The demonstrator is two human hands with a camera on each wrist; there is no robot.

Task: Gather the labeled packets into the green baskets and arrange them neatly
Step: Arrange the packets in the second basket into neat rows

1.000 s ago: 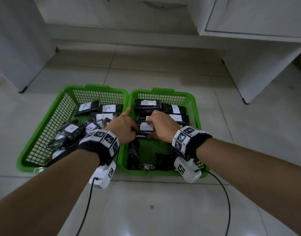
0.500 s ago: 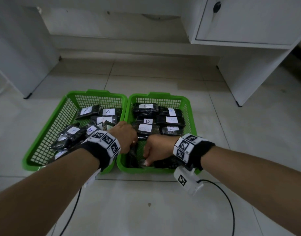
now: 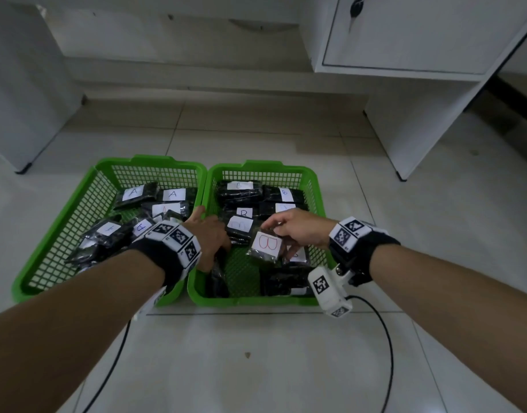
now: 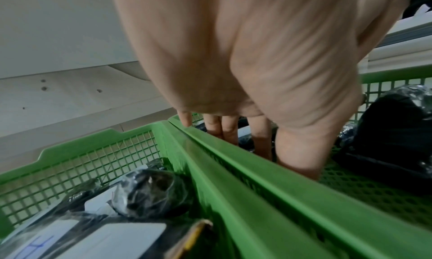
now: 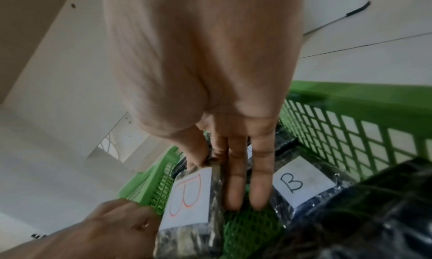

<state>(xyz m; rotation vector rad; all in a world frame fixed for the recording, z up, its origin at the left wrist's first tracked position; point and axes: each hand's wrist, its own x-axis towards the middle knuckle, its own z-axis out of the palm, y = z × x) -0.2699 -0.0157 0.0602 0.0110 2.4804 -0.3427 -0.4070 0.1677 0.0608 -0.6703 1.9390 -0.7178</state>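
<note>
My right hand (image 3: 298, 231) pinches a packet labelled B (image 3: 265, 245) by its top edge, lifted above the right basket (image 3: 250, 299) to join the B rows. My left hand (image 3: 210, 234), fingers straight, reaches inside the shared rim, probably steadying.

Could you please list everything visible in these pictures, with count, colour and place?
Baskets: two, green mesh, side by side on the floor; left basket, right basket.
A packets: several, black with white labels, left basket.
B packets: several, black with white labels, right basket.
Red-lettered B packet: one, pinched above the right basket.
Cabinet: one, white, far right.
Floor: pale tiles.
Left hand: reaching into the right basket's near-left corner; its grip is hidden.
Right hand: pinching the red-lettered B packet.
</note>
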